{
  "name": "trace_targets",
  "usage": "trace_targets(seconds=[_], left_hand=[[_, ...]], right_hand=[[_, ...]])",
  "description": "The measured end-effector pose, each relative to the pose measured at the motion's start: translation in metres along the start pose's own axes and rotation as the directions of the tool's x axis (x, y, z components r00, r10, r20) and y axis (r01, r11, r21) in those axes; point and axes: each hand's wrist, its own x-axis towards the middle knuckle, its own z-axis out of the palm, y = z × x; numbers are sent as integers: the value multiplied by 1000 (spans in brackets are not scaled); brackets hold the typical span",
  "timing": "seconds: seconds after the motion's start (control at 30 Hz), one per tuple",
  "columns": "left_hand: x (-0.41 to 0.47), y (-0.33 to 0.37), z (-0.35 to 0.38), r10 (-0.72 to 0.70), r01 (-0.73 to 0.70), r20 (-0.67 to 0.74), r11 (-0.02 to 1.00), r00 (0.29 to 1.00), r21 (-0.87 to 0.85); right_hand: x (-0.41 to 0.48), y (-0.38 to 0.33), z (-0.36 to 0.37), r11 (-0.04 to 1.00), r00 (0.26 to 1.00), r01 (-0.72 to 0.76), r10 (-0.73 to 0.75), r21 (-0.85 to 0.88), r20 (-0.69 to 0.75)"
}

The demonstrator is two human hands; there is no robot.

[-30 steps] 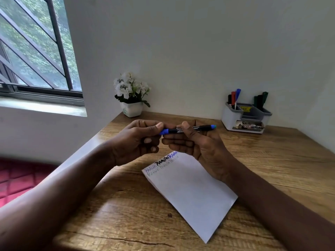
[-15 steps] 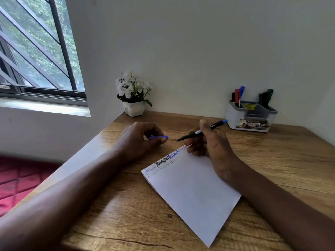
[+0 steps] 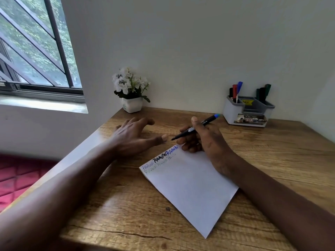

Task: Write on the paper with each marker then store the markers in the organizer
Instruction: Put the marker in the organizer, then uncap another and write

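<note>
A white paper (image 3: pixel 192 187) lies at an angle on the wooden desk (image 3: pixel 275 153), with lines of blue and black writing along its top edge. My right hand (image 3: pixel 206 142) grips a black marker (image 3: pixel 190 130) with a blue end, uncapped, its tip pointing left just above the paper's top corner. My left hand (image 3: pixel 134 136) hovers low over the desk left of the tip, fingers spread, blurred; no cap shows in it. The white and grey organizer (image 3: pixel 233 113) stands at the back right and holds red, blue, black (image 3: pixel 235 90) and green markers (image 3: pixel 262 92).
A white pot of white flowers (image 3: pixel 132 105) stands at the desk's back left corner against the wall. A barred window (image 3: pixel 36 51) and its sill are to the left. A red cushioned surface (image 3: pixel 16 180) lies below the desk's left edge.
My hands pulled the blue cap off the marker and parted. The left hand, which held the cap half a second ago, now has its fingers spread. The right hand brought the tip toward the paper.
</note>
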Motion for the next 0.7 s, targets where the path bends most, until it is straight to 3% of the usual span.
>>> trace_targets(seconds=[0.1,0.2,0.33,0.5,0.7], left_hand=[[-8,4,-2,-41,18,164,990,986,139],[-12,8,0,-71,20,243,978,967,208],[-13,13,0,-98,32,255,967,962,252],[-11,11,0,-88,17,260,964,962,266],[-9,8,2,-89,9,275,960,957,280]], right_hand=[[0,0,0,1000,1000,-13,13,2,26],[0,-2,-3,1000,998,-9,10,-20,62],[-8,-4,-6,996,993,59,-52,-61,104],[-19,-9,-6,991,981,12,13,-132,191],[-22,-11,-6,958,980,49,8,-281,198]])
